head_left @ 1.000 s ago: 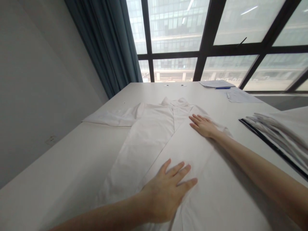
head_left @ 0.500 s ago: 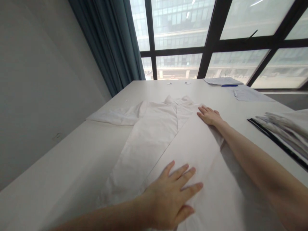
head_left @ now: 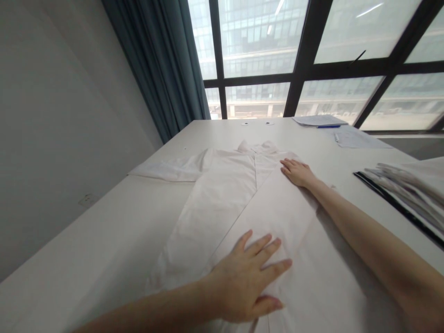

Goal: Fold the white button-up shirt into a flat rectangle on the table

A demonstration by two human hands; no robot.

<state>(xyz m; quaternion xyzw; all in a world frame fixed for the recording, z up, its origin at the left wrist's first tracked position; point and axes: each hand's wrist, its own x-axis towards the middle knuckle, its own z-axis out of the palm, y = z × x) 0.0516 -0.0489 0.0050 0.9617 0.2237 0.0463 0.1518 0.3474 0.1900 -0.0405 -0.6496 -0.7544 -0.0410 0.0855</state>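
Window [head_left: 256, 41] panes with dark frames fill the upper right of the frame, beside a blue curtain [head_left: 163, 60] at upper centre-left and a grey wall [head_left: 52, 115] at far left; below them spreads a white table [head_left: 114, 245]. Head view: the shirt [head_left: 215, 199] lies from centre to lower edge, collar [head_left: 258, 148] toward the windows, one sleeve [head_left: 169, 169] reaching out to the left. A layer with a diagonal edge crosses its front; whether this is the other sleeve or a fold cannot be told. The left hand [head_left: 246, 277], lower centre, rests palm down on the layer, fingers spread wide and holding nothing; the right hand [head_left: 297, 172], right of centre, lies on the shirt near the collar, fingers closer together, likewise gripping nothing. Judged from this posture, the step is one of pressing cloth flat: light, even pressure along the diagonal edge should serve best, since dragging could ruck the thin fabric. The right forearm hides part of the shirt's right side. A cloth pile [head_left: 409, 187] with a black lower edge sits at far right, near that forearm; papers [head_left: 319, 120] and a blue pen [head_left: 329, 126] lie at upper right, well apart from both hands.
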